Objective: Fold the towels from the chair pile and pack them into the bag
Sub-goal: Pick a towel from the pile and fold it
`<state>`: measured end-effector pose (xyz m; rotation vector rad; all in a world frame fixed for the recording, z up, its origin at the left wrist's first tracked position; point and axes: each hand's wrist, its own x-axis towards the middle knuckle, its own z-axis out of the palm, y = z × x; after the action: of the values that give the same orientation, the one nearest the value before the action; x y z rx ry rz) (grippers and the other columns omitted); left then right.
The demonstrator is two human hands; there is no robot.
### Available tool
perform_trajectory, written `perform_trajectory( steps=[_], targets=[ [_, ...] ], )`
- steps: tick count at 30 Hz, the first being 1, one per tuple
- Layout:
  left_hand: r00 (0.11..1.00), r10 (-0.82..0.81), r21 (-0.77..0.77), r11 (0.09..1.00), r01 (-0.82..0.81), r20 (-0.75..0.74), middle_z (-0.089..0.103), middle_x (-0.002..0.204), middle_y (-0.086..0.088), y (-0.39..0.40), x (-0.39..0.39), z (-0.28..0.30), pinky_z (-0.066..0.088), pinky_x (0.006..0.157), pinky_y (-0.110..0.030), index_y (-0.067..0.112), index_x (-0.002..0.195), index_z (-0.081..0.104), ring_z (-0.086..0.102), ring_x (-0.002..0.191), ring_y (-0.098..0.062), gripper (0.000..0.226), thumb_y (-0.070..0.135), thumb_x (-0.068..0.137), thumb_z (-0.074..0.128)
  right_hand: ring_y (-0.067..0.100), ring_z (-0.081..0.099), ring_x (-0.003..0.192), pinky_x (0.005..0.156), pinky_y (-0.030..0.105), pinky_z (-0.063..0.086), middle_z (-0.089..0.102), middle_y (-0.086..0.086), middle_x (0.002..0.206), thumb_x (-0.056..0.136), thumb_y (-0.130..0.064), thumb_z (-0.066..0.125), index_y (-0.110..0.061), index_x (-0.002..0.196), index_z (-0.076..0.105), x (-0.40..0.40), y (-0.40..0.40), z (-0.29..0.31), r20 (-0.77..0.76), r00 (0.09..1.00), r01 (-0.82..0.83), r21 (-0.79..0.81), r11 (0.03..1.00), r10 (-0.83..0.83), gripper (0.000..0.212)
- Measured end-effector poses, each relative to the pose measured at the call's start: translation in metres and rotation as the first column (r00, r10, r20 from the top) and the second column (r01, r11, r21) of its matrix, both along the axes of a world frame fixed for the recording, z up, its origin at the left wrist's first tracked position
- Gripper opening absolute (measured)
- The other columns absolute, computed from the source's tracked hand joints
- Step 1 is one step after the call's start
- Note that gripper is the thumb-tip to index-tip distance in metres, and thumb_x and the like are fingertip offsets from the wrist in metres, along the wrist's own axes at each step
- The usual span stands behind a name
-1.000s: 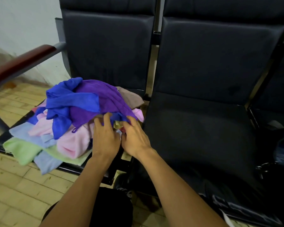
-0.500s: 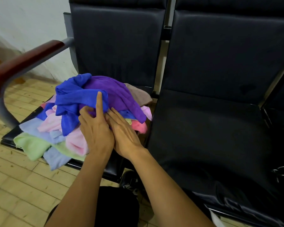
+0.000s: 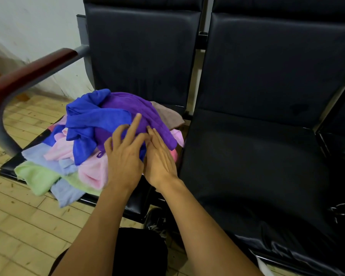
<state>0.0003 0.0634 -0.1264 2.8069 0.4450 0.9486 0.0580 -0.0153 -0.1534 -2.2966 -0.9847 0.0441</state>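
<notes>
Two hands, left hand (image 3: 126, 156) and right hand (image 3: 159, 158), lie with loose, straight fingers on the purple towel (image 3: 139, 112) topping the towel pile (image 3: 72, 152); blue towel (image 3: 88, 120) beyond the left hand, empty chair seat (image 3: 257, 166) right of them.

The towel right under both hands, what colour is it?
Purple, at the top of the pile; the head view shows it plainly.

Left seat (image 3: 14, 166): heaped with the towel pile (image 3: 84, 148) — only its near edge and left corner show bare.
Right seat (image 3: 253, 156): bare dark cushion, open to a hand from the front.
Left side: wooden armrest (image 3: 32, 72) on a grey post bars that flank.
Behind: tall backrests (image 3: 143, 50) close off the rear.
Pile's near side: left hand (image 3: 124, 156) and right hand (image 3: 159, 158) lie there, side by side.
Floor (image 3: 18, 226): open tiles in front of the left seat.
</notes>
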Motion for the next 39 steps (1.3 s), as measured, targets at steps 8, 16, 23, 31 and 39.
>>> perform_trajectory(
  steps=[8, 16, 23, 31, 39],
  targets=[
    [0.955, 0.296, -0.113, 0.948, -0.298, -0.032, 0.055, 0.13, -0.013, 0.003, -0.001, 0.002, 0.036, 0.085, -0.051, 0.016, 0.126, 0.061, 0.041, 0.116, -0.036, 0.05, 0.004, 0.078, 0.058, 0.019, 0.012, 0.153, 0.126, 0.037, 0.013, 0.008, 0.006, 0.167, 0.096, -0.003, 0.056, -0.01, 0.158, 0.006, -0.006, -0.007, 0.021, -0.111, 0.992, 0.069, 0.106, 0.992, -0.057, 0.08],
    [0.996, 0.056, -0.076, 0.996, -0.051, 0.063, 0.044, 0.15, -0.01, 0.0, 0.002, 0.001, 0.032, 0.101, -0.051, 0.018, 0.097, 0.076, 0.033, 0.136, -0.034, 0.029, 0.023, 0.079, 0.053, 0.026, 0.038, 0.144, 0.12, 0.039, 0.02, 0.034, 0.012, 0.159, 0.092, -0.015, 0.049, -0.005, 0.154, 0.027, -0.005, -0.011, 0.022, 0.128, 0.959, 0.205, 0.307, 0.929, -0.254, 0.066],
    [0.954, 0.295, -0.184, 0.942, -0.28, 0.058, 0.041, 0.15, -0.012, -0.009, 0.007, 0.006, 0.027, 0.106, -0.056, 0.008, 0.121, 0.057, 0.032, 0.139, -0.035, 0.037, 0.013, 0.084, 0.059, 0.024, 0.042, 0.14, 0.119, 0.026, 0.018, 0.046, 0.012, 0.152, 0.095, -0.022, 0.025, -0.005, 0.148, 0.041, -0.002, -0.027, 0.033, 0.168, 0.97, 0.115, 0.316, 0.942, -0.175, 0.058],
    [0.956, 0.146, -0.207, 0.974, -0.094, 0.255, 0.064, 0.102, -0.01, -0.009, 0.0, 0.012, 0.042, 0.082, -0.047, 0.006, 0.096, 0.062, 0.05, 0.1, -0.031, 0.017, 0.01, 0.083, 0.053, 0.024, 0.06, 0.106, 0.09, 0.044, 0.056, 0.063, 0.009, 0.113, 0.09, -0.011, 0.067, -0.01, 0.113, 0.06, -0.007, -0.029, 0.024, 0.062, 0.979, 0.163, 0.352, 0.922, -0.196, 0.024],
    [0.954, 0.273, -0.527, 0.833, -0.168, 0.128, 0.03, 0.13, -0.02, -0.001, 0.0, 0.011, 0.041, 0.083, -0.029, 0.032, 0.153, 0.022, 0.043, 0.092, -0.018, 0.07, 0.011, 0.095, 0.057, 0.018, 0.056, 0.121, 0.098, 0.035, 0.052, 0.05, 0.003, 0.142, 0.096, -0.002, 0.053, -0.029, 0.156, 0.019, -0.024, -0.018, 0.027, -0.15, 0.988, 0.013, 0.251, 0.968, 0.025, 0.074]
  ],
)
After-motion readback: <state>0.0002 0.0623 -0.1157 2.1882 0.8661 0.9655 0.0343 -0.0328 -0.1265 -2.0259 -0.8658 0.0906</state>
